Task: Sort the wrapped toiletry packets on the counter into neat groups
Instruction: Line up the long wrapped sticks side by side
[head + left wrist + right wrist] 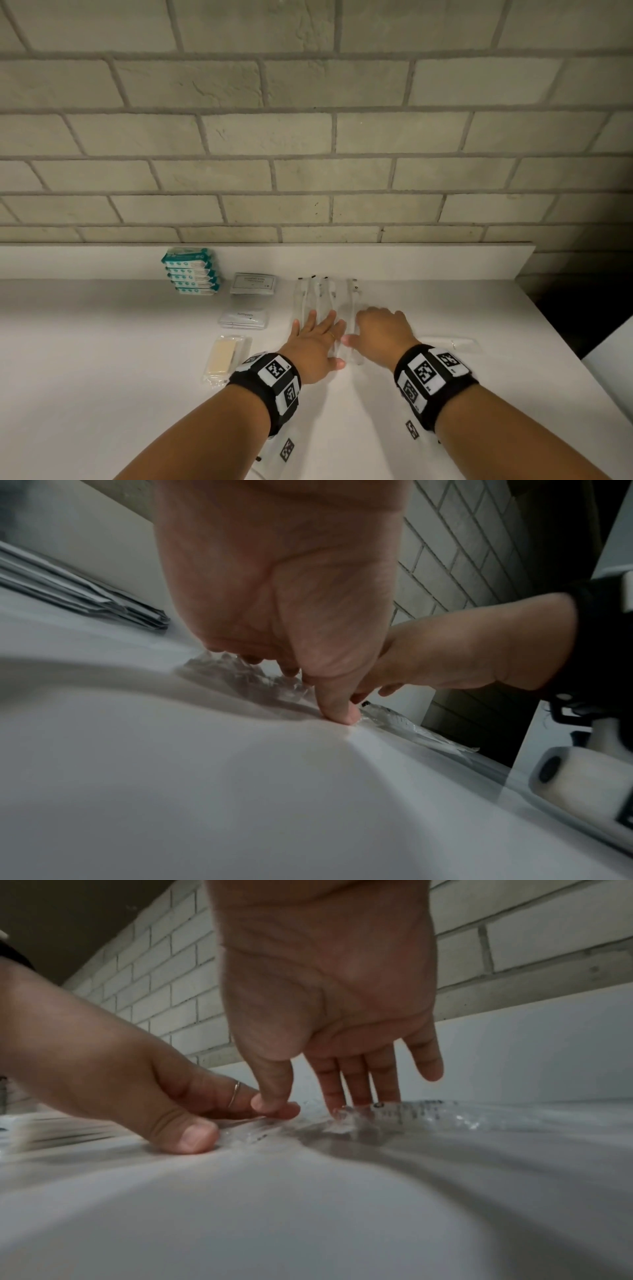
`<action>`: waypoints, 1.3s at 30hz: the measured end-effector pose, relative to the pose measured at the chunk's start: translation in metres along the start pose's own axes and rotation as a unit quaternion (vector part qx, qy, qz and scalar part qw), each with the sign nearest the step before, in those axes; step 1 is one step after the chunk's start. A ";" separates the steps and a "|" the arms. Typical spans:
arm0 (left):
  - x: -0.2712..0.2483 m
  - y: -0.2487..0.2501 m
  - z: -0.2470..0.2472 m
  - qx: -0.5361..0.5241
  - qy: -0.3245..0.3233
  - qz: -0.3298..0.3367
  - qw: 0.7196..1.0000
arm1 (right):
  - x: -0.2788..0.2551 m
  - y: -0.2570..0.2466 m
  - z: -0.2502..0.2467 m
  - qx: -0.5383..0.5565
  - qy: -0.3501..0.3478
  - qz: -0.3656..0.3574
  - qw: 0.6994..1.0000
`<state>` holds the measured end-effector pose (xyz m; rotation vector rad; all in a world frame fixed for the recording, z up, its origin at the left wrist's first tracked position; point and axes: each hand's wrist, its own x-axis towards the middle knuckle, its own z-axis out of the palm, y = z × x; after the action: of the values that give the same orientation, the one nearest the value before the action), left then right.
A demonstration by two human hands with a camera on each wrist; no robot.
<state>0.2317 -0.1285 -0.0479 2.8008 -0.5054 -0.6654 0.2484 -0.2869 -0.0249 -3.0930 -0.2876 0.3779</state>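
Clear sleeves (320, 301) lie in a row at 12 o'clock from both wrists. Left hand (315, 342) flat, fingers straight, pressing them. Right hand (380, 334) fingertips rest on the rightmost sleeve; none gripped. Film looks light, slippery, crinkly: slide by edges, don't pinch mid-length.

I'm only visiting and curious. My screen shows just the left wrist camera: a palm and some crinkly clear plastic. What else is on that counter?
Observer: The head view shows a stack of teal packets at the back of the counter, against the wall.
Operator: Anything nearer the person?
Observer: A yellowish bar in clear wrap lies to the left of the left hand.
Operator: What is the other hand doing?
Observer: The right wrist view shows the right hand with its fingers straight and its fingertips touching a clear packet.
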 end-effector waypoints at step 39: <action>0.006 0.029 0.002 0.023 0.050 0.027 0.998 | -0.005 0.092 -0.024 0.129 0.038 0.082 0.988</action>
<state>0.2272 -0.1578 -0.0439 2.8354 -0.5826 -0.5071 0.2662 -0.3776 -0.0039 -2.8741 0.0164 0.2734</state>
